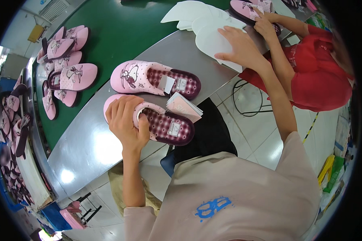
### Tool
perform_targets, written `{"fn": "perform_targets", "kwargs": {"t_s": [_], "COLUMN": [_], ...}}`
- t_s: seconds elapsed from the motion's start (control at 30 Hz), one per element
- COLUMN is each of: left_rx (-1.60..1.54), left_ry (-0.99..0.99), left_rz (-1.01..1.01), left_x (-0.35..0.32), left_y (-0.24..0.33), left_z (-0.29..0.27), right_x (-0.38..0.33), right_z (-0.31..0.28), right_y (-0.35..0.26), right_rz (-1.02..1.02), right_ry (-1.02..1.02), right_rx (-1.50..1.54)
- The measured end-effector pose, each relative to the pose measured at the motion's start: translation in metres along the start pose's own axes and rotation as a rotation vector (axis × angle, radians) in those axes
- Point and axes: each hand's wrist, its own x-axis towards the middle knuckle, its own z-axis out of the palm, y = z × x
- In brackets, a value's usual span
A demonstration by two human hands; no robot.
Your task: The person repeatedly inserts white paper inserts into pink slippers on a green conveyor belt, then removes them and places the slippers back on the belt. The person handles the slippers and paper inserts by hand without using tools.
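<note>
My left hand (pixel 126 120) grips a pink slipper (pixel 171 126) by its toe, fingers over the upper and thumb inside the opening. Its checked maroon footbed faces up, and a folded paper tag (pixel 184 107) sticks out at its side. Just beyond lies the matching slipper (pixel 122 76), printed with a cartoon figure, a small white tag (pixel 166 84) on its footbed. Off to the right, my right hand (pixel 241 47) rests with spread fingers on a fanned stack of white, sole-shaped sheets (pixel 207 32) at the metal table edge.
Several pink slippers (pixel 74 76) are piled on the green belt (pixel 104 36) beyond the metal ledge (pixel 84 140). At right, a co-worker in a red shirt (pixel 317 76) handles another slipper (pixel 243 10). More slippers fill a rack (pixel 18 116) at far left.
</note>
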Motion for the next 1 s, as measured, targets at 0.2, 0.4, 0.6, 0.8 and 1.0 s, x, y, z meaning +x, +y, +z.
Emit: {"fn": "perform_targets", "kwargs": {"t_s": [0.2, 0.4, 0.6, 0.8, 1.0], "left_rx": [-0.040, -0.043, -0.084, -0.194, -0.431], "left_ry": [0.086, 0.062, 0.017, -0.108, -0.064], "left_rz": [-0.025, -0.027, 0.083, 0.152, 0.041], "left_x": [-0.021, -0.016, 0.001, 0.005, -0.005], "left_y": [-0.004, -0.002, -0.006, -0.017, 0.027], "left_z": [0.002, 0.007, 0.016, 0.004, -0.014], "right_x": [0.003, 0.017, 0.028, -0.015, -0.044], "right_z": [-0.017, -0.047, -0.041, -0.039, -0.131], "right_y": [-0.016, -0.018, -0.001, -0.030, -0.089], "right_rz": [0.078, 0.120, 0.179, 0.046, -0.071], "right_ry": [-0.289, -0.499, -0.534, -0.086, 0.352], "right_rx": [0.091, 0.250, 0.294, 0.078, 0.531]}}
